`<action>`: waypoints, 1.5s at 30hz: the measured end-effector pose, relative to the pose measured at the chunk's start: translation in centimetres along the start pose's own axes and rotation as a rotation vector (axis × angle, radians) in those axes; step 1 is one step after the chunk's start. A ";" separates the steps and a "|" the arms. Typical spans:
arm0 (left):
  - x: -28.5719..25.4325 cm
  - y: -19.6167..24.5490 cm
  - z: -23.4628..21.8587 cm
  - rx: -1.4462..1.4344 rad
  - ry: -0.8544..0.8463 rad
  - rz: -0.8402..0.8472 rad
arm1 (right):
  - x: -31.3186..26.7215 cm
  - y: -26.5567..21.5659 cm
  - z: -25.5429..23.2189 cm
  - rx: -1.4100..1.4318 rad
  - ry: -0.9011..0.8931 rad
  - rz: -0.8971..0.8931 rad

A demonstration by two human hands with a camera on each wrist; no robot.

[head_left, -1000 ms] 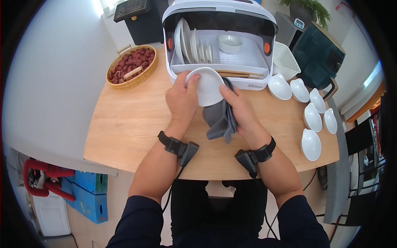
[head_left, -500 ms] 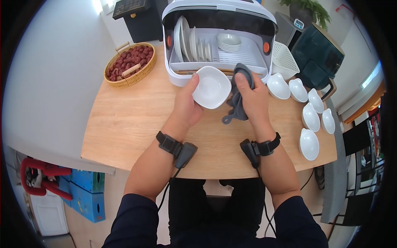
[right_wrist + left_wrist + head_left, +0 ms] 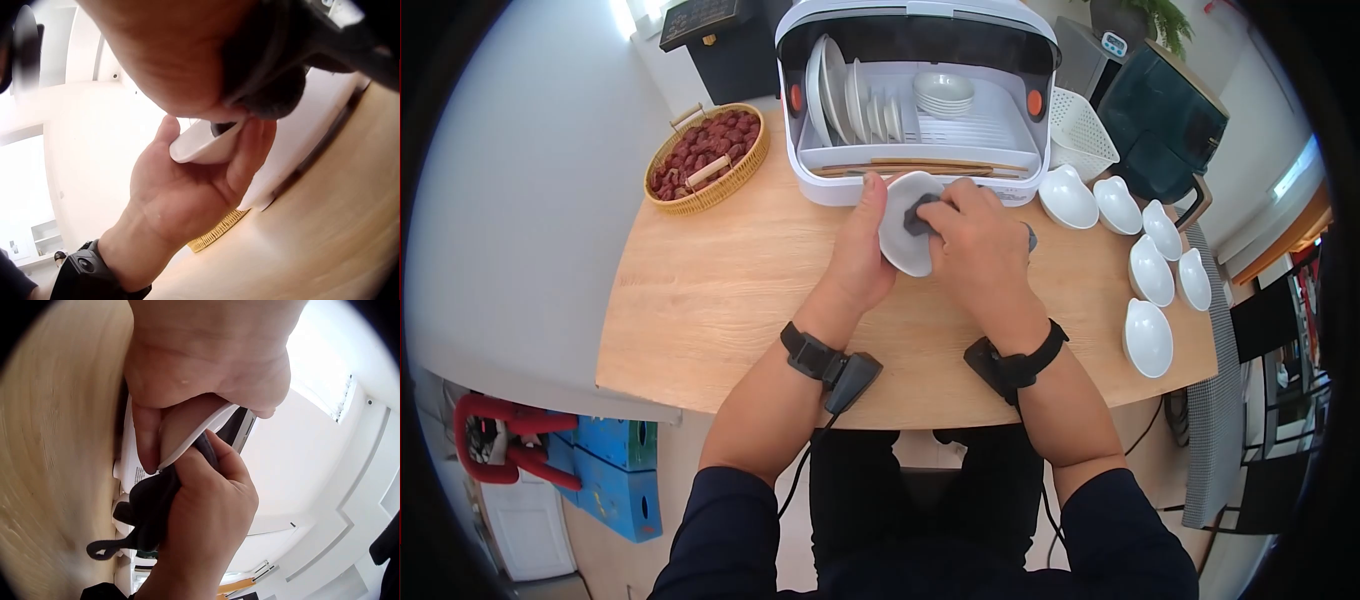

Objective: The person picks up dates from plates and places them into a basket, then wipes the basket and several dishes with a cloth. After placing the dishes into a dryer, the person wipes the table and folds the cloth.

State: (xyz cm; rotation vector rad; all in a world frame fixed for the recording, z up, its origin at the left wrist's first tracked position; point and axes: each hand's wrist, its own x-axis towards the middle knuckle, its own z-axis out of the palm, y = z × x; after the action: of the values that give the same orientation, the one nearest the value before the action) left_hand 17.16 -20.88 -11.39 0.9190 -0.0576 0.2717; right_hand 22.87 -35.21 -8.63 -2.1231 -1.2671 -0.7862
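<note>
My left hand (image 3: 862, 258) grips a small white bowl (image 3: 905, 243) from its left side, thumb at the rim and fingers behind it. The bowl is tilted, its hollow turned toward the right. Bunched in my right hand (image 3: 983, 250) is a dark grey cloth (image 3: 916, 215), pressed against the inside of the bowl. The left wrist view shows the cloth (image 3: 153, 500) hanging below the right fingers with a loop at its end. In the right wrist view, the left palm and fingers cup the outside of the bowl (image 3: 203, 147).
Behind the hands stands an open white dish cabinet (image 3: 820, 185) holding upright plates (image 3: 832, 90), stacked small dishes (image 3: 945, 88) and chopsticks (image 3: 930, 166). Several white bowls (image 3: 1148, 338) stand at the right, near a white basket (image 3: 1080, 135). A wicker basket (image 3: 750, 165) of dark red fruit sits at the left.
The right hand came away from the bowl with the cloth, then moved back left and put the cloth inside it. The left hand kept its hold while the bowl turned and tilted.
</note>
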 end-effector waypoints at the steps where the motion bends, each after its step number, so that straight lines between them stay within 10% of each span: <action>1: 0.0 -0.1 0.1 -0.006 0.000 -0.007 | 0.2 -0.1 0.2 -0.008 0.086 0.049; 8: -0.4 -0.1 0.1 0.047 -0.060 -0.010 | 0.2 -0.4 1.3 0.700 0.113 0.163; 10: -0.8 0.6 0.5 0.101 0.077 0.017 | 0.0 0.5 0.6 0.869 -0.255 0.125; 14: -0.5 1.4 -0.2 0.105 0.059 0.060 | 0.0 1.0 -1.7 0.516 -0.403 0.063; 16: -0.4 1.6 -0.2 0.110 0.048 0.105 | 0.0 1.5 -1.1 0.222 -0.015 0.128; 19: 0.1 0.9 -0.4 0.152 0.079 0.240 | 0.2 1.7 -0.4 0.319 0.055 0.149; 23: -0.1 1.9 -0.9 0.114 0.151 0.311 | -0.4 1.1 -1.1 0.394 -0.267 -0.014; 25: -0.1 2.2 -1.3 -0.043 0.124 0.258 | 0.1 0.5 -2.3 0.852 -0.648 0.293; 31: 0.1 1.8 -1.1 -0.110 0.130 0.276 | 0.5 1.3 -0.7 1.180 -0.635 0.872; 45: 0.6 1.4 -2.7 -0.080 0.172 0.141 | 4.2 6.5 -0.8 1.423 -0.276 1.102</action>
State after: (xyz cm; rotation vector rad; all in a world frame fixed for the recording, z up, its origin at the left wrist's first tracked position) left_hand 17.17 -17.85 -11.88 0.8099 0.0255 0.4757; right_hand 30.18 -36.00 -6.04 -1.2661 -0.2732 0.7355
